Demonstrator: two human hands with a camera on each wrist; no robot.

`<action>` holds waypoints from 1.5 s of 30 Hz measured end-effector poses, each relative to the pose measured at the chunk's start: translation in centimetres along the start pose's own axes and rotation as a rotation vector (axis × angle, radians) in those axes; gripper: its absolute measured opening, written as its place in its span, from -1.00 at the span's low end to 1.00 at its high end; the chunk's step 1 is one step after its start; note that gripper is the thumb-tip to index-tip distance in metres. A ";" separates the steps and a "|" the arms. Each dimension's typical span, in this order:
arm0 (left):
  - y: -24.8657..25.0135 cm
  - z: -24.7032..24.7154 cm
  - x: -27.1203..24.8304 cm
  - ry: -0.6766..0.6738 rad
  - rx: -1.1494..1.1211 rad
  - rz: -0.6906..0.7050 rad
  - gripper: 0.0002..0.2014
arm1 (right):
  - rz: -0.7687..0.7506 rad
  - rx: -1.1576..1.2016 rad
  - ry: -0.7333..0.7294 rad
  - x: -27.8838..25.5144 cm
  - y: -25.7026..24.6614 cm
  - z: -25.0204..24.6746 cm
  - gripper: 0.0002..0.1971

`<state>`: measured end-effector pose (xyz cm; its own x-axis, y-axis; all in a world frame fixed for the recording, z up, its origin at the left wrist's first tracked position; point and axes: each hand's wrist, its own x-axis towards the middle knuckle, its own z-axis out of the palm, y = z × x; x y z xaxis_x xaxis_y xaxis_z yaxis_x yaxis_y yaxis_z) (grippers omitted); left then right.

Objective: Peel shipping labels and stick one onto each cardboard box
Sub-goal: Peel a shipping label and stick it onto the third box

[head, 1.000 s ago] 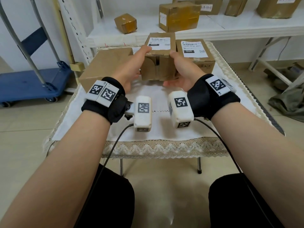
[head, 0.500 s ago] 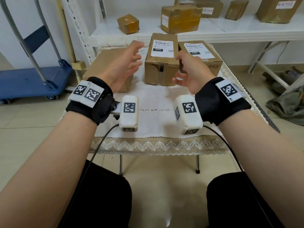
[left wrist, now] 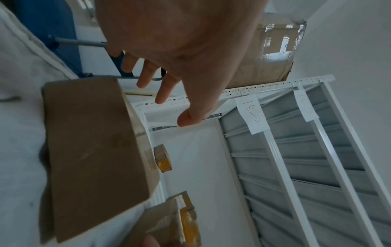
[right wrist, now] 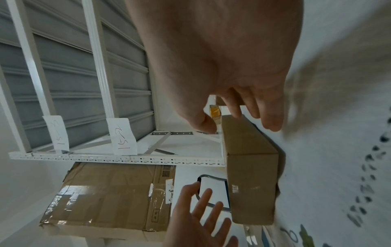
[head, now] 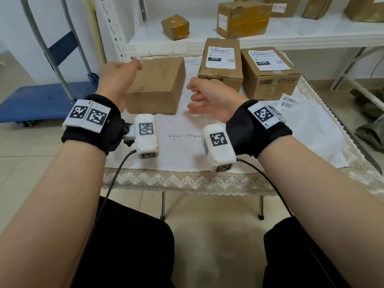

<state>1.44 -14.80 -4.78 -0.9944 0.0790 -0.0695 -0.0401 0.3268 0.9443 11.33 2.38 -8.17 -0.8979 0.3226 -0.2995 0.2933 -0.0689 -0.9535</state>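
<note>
A plain cardboard box (head: pixel 158 84) without a label sits on the white cloth at the left; it also shows as the plain box (left wrist: pixel 93 150) and the plain box (right wrist: pixel 249 167). My left hand (head: pixel 118 75) hovers open at its left top edge, fingers spread, holding nothing. My right hand (head: pixel 205 96) is open just right of the box, palm toward it, not touching. Two labelled boxes stand behind: the middle box (head: pixel 221 59) and the right box (head: pixel 270 71). A strip of shipping labels (head: pixel 287 101) lies on the cloth at the right.
The small table (head: pixel 187 179) has a lace-edged cloth. A white shelf (head: pixel 249 40) behind it carries several taped parcels. A blue hand cart (head: pixel 41 100) stands on the floor to the left. Cables run from both wrist cameras.
Both hands let go of the middle labelled box, which now stands at the back, and moved left toward the plain box. My view has shifted left too.
</note>
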 end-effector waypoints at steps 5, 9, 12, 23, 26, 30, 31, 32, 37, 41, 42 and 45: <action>-0.8 -0.2 0.5 -0.100 0.046 -0.088 -0.35 | 0.016 0.036 -0.087 0.2 0.1 1.5 -0.71; -0.9 -0.3 0.9 -0.124 0.044 -0.103 -0.33 | 0.001 0.017 -0.078 0.6 0.5 2.1 -0.90; -0.7 -0.3 0.6 -0.148 0.045 -0.120 -0.37 | -0.034 0.028 -0.055 0.7 0.5 2.1 -0.87; -0.6 -1.4 0.3 -0.208 0.035 -0.152 -0.56 | 0.028 0.171 -0.074 -1.0 -0.4 0.9 -0.87; -0.3 -2.0 -0.3 -0.217 -0.033 -0.182 -0.67 | 0.010 0.207 -0.126 -2.3 -0.7 0.6 -0.89; 0.4 -2.8 -1.5 -0.344 -0.107 -0.254 -0.61 | -0.037 0.204 -0.215 -5.2 -1.2 -0.2 -0.83; 0.7 -3.0 -2.0 -0.372 -0.102 -0.247 -0.64 | -0.058 0.170 -0.236 -5.9 -1.3 -0.4 -0.80; 0.9 -3.0 -2.5 -0.394 -0.107 -0.239 -0.65 | -0.083 0.138 -0.249 -6.6 -1.4 -0.7 -0.76; 1.5 -2.8 -4.9 -0.441 -0.261 -0.162 -0.52 | -0.135 0.154 -0.197 -8.7 -1.1 -2.0 -0.78; 1.5 -1.4 -6.7 -0.518 -0.314 -0.100 -0.52 | -0.135 0.200 -0.123 -10.2 0.0 -2.9 -0.79; 1.5 -1.0 -7.1 -0.532 -0.317 -0.088 -0.54 | -0.132 0.199 -0.108 -10.5 0.3 -3.2 -0.81; 1.0 0.3 -8.1 -0.574 -0.272 -0.049 -0.53 | -0.130 0.131 -0.033 -11.3 1.3 -4.1 -0.72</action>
<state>9.50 -14.84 -3.37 -0.7834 0.5867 -0.2051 -0.1825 0.0983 0.9783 23.21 2.46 -5.84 -0.9364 0.3059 -0.1719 0.1304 -0.1516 -0.9798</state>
